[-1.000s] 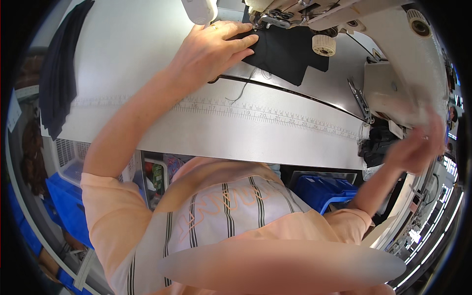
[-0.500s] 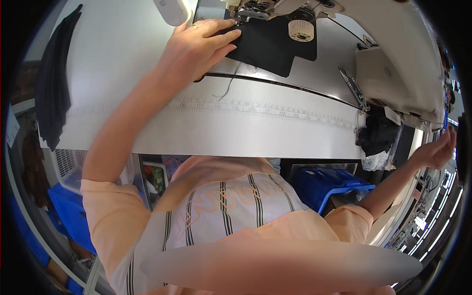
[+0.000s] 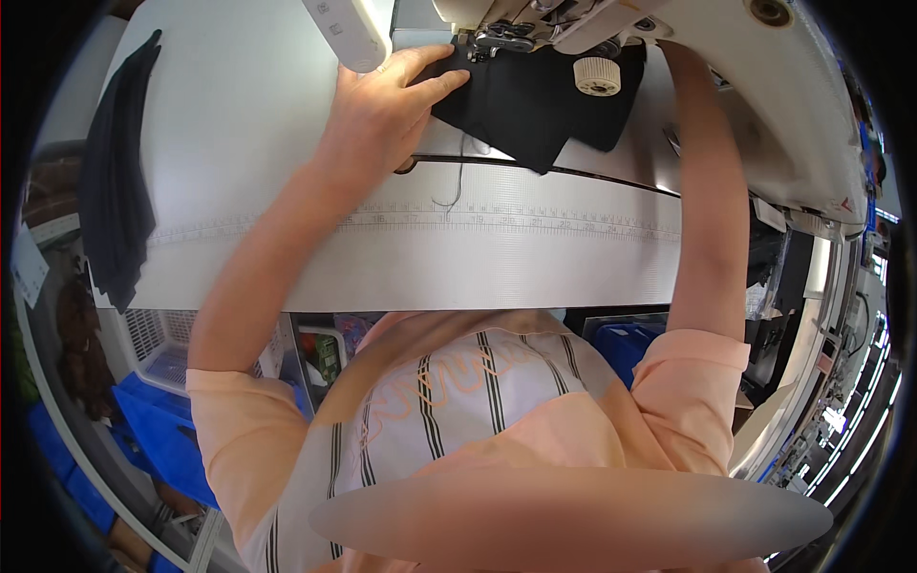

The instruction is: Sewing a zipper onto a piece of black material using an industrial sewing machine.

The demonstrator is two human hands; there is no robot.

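Observation:
My left hand [image 3: 387, 110] lies on the left edge of a black fabric piece [image 3: 521, 115], its fingers stretched toward the presser foot [image 3: 475, 50] of a sewing machine [image 3: 764, 124]. The fabric rests flat on the machine bed and runs under the foot, one corner pointing toward me. My right forearm [image 3: 709, 201] reaches forward over the bed. Beyond the wrist, my right hand is hidden behind the machine head, so its fingers and anything in them do not show. A white ridged knob [image 3: 597, 76] sits above the fabric.
Black fabric strips [image 3: 119, 177] hang over the table's left side. A white device [image 3: 349, 33] juts in above my left hand. Loose thread [image 3: 458, 181] crosses the printed ruler [image 3: 497, 222]. Below are a white basket [image 3: 158, 349], a blue crate [image 3: 172, 435] and a blue bin [image 3: 623, 349].
My right arm has swung in from the far right to reach behind the machine head. The fabric's right part has turned slightly. My left hand stays on the fabric, and the whole view has shifted a little.

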